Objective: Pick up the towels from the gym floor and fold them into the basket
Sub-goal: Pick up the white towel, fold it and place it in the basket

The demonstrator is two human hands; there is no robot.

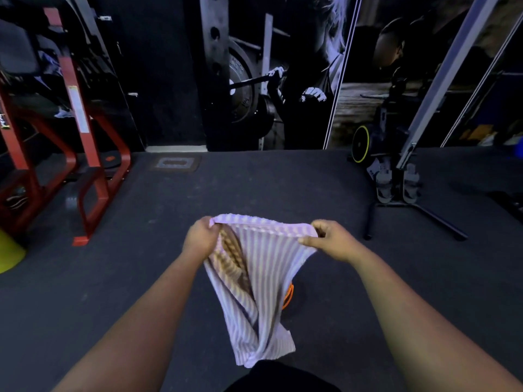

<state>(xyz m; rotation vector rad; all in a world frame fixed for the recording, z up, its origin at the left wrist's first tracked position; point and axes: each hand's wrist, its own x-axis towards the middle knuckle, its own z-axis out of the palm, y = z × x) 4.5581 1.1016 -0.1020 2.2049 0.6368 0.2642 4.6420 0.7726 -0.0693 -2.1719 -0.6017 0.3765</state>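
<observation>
A lilac and white striped towel hangs in front of me above the dark gym floor. My left hand grips its top left corner. My right hand pinches the top right corner. The top edge is stretched between both hands and the rest droops down in loose folds. Behind the towel a small strip of an orange rim shows on the floor; I cannot tell what it belongs to. No other towel is in view.
A red steel gym frame stands at the left, with a yellow object at the left edge. A black stand with long floor legs is at the right. Wall posters line the back.
</observation>
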